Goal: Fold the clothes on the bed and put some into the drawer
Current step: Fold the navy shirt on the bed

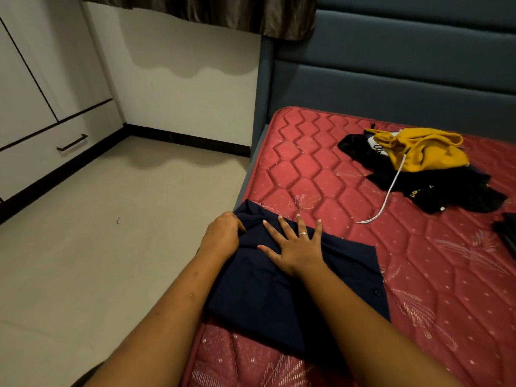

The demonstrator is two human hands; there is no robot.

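Shirt (279, 297) of navy cloth, partly folded, lies on a red quilted mattress (307, 163), close to its left edge and near the viewer. A padded blue-grey headboard (391, 79) stands behind. Left of the bed is a pale tiled floor (111, 233), and beyond it a white cabinet with a drawer (55, 152) — closed, with a dark handle. A brown curtain (209, 12) hangs at the top. The right hand (297, 247) presses flat on the shirt's far part, fingers spread. The left hand (222, 233), fingers curled, grips the shirt's far left edge. Well apart, at the far right of the mattress, a yellow top (427, 152) lies heaped over black clothes (460, 191).
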